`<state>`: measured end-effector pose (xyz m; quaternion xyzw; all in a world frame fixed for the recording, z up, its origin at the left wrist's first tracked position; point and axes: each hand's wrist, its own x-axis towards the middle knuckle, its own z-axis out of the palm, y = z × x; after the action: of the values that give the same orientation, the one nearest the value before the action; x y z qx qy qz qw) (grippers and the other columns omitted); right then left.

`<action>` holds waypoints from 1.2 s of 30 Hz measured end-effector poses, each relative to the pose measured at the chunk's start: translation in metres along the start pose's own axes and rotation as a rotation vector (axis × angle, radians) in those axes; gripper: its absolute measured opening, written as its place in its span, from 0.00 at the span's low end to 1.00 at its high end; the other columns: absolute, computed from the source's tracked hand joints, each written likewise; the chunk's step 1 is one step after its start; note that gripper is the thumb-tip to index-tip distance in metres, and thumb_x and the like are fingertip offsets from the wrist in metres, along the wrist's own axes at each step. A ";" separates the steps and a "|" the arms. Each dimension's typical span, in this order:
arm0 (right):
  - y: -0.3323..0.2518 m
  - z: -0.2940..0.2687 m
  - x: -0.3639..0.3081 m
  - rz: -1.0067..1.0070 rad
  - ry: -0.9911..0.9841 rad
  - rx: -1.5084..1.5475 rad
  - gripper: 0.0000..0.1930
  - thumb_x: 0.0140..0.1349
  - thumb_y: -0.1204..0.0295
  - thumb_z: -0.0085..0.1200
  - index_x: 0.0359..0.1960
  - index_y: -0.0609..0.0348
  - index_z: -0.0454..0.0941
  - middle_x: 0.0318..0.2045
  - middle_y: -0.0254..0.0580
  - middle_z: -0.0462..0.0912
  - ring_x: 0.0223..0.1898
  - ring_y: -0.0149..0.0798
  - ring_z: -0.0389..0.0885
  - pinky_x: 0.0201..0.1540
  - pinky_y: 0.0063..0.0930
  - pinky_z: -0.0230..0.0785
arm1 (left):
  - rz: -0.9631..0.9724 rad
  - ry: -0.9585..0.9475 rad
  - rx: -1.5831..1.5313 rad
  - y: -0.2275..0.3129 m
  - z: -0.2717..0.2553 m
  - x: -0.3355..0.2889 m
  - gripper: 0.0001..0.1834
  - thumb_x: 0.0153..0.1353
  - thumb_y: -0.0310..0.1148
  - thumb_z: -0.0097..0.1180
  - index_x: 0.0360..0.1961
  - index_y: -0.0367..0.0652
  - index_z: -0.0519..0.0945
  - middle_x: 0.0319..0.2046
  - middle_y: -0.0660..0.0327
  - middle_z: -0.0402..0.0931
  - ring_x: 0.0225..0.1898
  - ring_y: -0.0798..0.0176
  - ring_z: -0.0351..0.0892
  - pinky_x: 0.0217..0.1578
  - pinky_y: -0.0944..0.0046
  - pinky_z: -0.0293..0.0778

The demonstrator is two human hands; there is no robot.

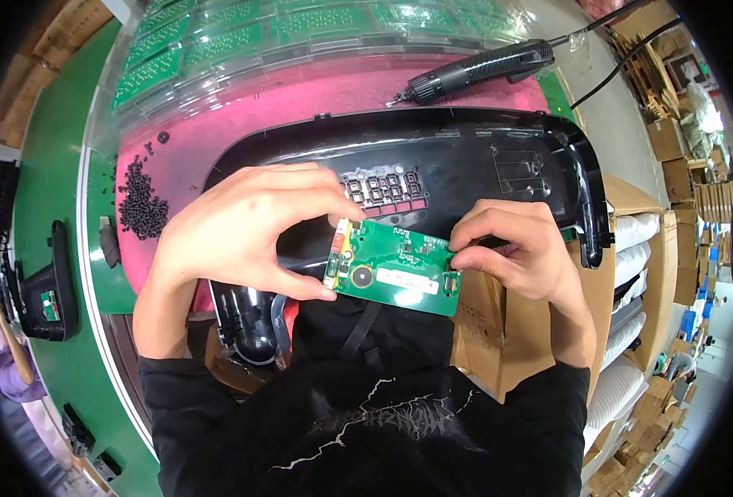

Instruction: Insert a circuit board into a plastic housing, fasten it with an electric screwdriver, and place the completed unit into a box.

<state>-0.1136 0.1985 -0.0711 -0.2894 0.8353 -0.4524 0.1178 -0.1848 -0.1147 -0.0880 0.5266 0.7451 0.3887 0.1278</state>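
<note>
A green circuit board (pixel 383 286) with a white label and a round buzzer is held up between my two hands. My left hand (pixel 254 219) grips its left end, thumb below and fingers above, by the connectors. At the opposite end, my right hand (pixel 511 248) pinches the board's edge between thumb and fingers. Below the board lies a large black plastic housing (pixel 466 149), its inner side up, with a digit-shaped display window (pixel 383 189). What my right fingertips cover at the board's edge is hidden.
A black electric screwdriver (pixel 478 73) lies beyond the housing. Small black screws (pixel 140 199) are heaped on the pink mat (pixel 192 124) at left. Clear trays of green boards (pixel 258 33) stand at the back. Open cardboard boxes (pixel 507 340) are at right. Another person (pixel 18 369) is at far left.
</note>
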 end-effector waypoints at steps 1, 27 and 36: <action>0.000 0.000 0.001 0.004 -0.003 0.001 0.15 0.50 0.72 0.72 0.37 0.63 0.81 0.33 0.43 0.82 0.31 0.42 0.83 0.35 0.30 0.75 | -0.012 0.019 0.002 0.001 -0.002 0.000 0.36 0.35 0.38 0.80 0.49 0.37 0.82 0.40 0.55 0.81 0.42 0.51 0.82 0.44 0.56 0.78; 0.033 0.017 0.054 0.032 0.177 -0.254 0.30 0.40 0.72 0.72 0.50 0.61 0.77 0.52 0.46 0.77 0.55 0.49 0.73 0.61 0.39 0.64 | -0.372 0.108 0.354 -0.015 0.004 -0.006 0.34 0.42 0.40 0.74 0.50 0.42 0.73 0.38 0.58 0.72 0.42 0.52 0.76 0.37 0.55 0.73; 0.033 0.019 0.055 0.048 0.164 -0.266 0.30 0.40 0.72 0.72 0.50 0.61 0.77 0.52 0.45 0.77 0.56 0.49 0.73 0.61 0.39 0.64 | -0.369 0.102 0.317 -0.018 0.004 -0.008 0.34 0.41 0.40 0.75 0.48 0.40 0.73 0.38 0.58 0.71 0.41 0.52 0.76 0.39 0.55 0.73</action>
<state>-0.1612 0.1665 -0.1053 -0.2444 0.9014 -0.3569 0.0208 -0.1915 -0.1227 -0.1049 0.3749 0.8858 0.2631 0.0746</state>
